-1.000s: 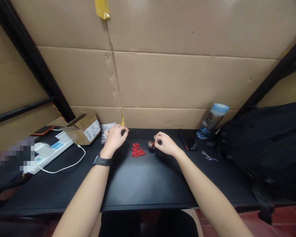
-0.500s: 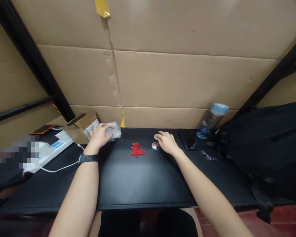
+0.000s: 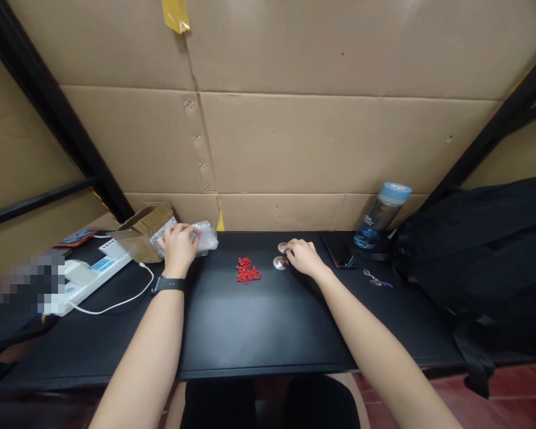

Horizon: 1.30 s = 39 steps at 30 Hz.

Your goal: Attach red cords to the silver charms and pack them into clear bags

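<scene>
My left hand [image 3: 178,245], with a dark watch on its wrist, is closed at the left edge of a clear plastic packet [image 3: 206,236], beside the cardboard box; its grip is partly hidden. At the right, my right hand [image 3: 301,256] has its fingers drawn together at two small shiny round discs. The nearer disc [image 3: 280,263] lies flat on the black table, and the farther disc [image 3: 283,246] is at my fingertips. A heap of red cord-like pieces [image 3: 248,271] lies between my hands.
An open cardboard box [image 3: 138,238] and a white power strip [image 3: 89,280] with a cable stand left. To the right are a dark phone [image 3: 338,250], a blue-lidded bottle [image 3: 382,215], a small keychain [image 3: 377,280] and a black backpack [image 3: 486,262]. Cardboard [image 3: 272,143] walls the back.
The fingers of my left hand have drawn in beside the packet and the wrist has turned. My right hand's fingers have curled together at the discs. The view has shifted slightly.
</scene>
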Tool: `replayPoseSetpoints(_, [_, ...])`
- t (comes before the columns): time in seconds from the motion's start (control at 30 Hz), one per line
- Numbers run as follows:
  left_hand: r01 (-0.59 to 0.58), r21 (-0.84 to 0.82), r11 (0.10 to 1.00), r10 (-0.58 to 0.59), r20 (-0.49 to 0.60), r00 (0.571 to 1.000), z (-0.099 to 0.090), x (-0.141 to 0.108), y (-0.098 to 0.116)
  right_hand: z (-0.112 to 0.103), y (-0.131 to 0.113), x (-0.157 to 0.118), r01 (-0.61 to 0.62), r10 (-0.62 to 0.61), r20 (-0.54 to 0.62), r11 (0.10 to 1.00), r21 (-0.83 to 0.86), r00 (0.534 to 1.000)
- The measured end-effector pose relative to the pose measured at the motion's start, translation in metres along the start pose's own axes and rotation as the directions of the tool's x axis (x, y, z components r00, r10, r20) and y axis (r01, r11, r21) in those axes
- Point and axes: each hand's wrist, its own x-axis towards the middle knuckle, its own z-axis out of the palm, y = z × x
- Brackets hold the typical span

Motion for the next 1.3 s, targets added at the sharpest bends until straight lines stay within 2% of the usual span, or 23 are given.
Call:
replayPoseSetpoints(0.27, [0.015,-0.038,0.999,-0.017,-0.054,0.998,-0.015,0.005,-0.007,-0.007,0.000,-0.001,-0.027,0.027,-0.003,1.000,-0.016,1.000])
replayPoseSetpoints(0.4, [-0.052,-0.082,0.995,0.052,0.004,0.999,-0.033,0.009,0.000,-0.009,0.001,0.000,-0.049,0.049,0.011,0.999,-0.009,0.999])
replayPoseSetpoints(0.47, [-0.109,-0.141,0.984,0.116,0.042,0.992,-0.038,0.006,0.015,-0.010,0.001,0.000,-0.053,0.053,0.015,0.999,-0.004,0.998])
replayPoseSetpoints(0.53, [-0.185,-0.223,0.957,0.195,0.022,0.981,-0.035,0.001,0.039,-0.011,0.001,0.000,-0.042,0.042,0.012,0.999,-0.004,0.999])
replayPoseSetpoints(0.63, [-0.249,-0.309,0.918,0.253,-0.027,0.967,-0.016,-0.013,0.081,-0.012,0.001,0.000,-0.029,0.029,0.014,0.999,-0.018,0.999])
replayPoseSetpoints(0.77, [-0.290,-0.265,0.920,0.300,-0.003,0.954,0.012,-0.032,0.124,-0.012,0.003,-0.001,-0.035,0.035,0.023,0.999,-0.015,0.999])
replayPoseSetpoints(0.83, [-0.360,-0.250,0.899,0.372,0.003,0.928,0.019,-0.040,0.136,-0.012,0.005,-0.001,-0.047,0.047,0.023,0.999,-0.015,0.999])
replayPoseSetpoints(0.87, [-0.414,-0.253,0.874,0.432,0.018,0.902,0.021,-0.045,0.140,-0.012,0.006,0.000,-0.051,0.052,0.021,0.999,-0.017,0.998])
replayPoseSetpoints(1.0, [-0.615,-0.303,0.728,0.670,0.127,0.731,0.023,-0.061,0.156,-0.015,0.008,0.000,-0.076,0.076,-0.012,0.997,-0.012,0.997])
replayPoseSetpoints(1.07, [-0.656,-0.310,0.689,0.717,0.158,0.679,0.025,-0.067,0.163,-0.016,0.008,0.001,-0.108,0.108,-0.035,0.994,0.003,0.994])
replayPoseSetpoints(1.17, [-0.683,-0.306,0.663,0.745,0.181,0.642,0.029,-0.070,0.169,-0.015,0.007,0.002,-0.156,0.156,-0.037,0.988,-0.014,0.987])
replayPoseSetpoints(1.3, [-0.683,-0.299,0.666,0.740,0.153,0.655,0.031,-0.073,0.173,-0.010,0.006,0.004,-0.166,0.167,0.006,0.983,-0.074,0.986])
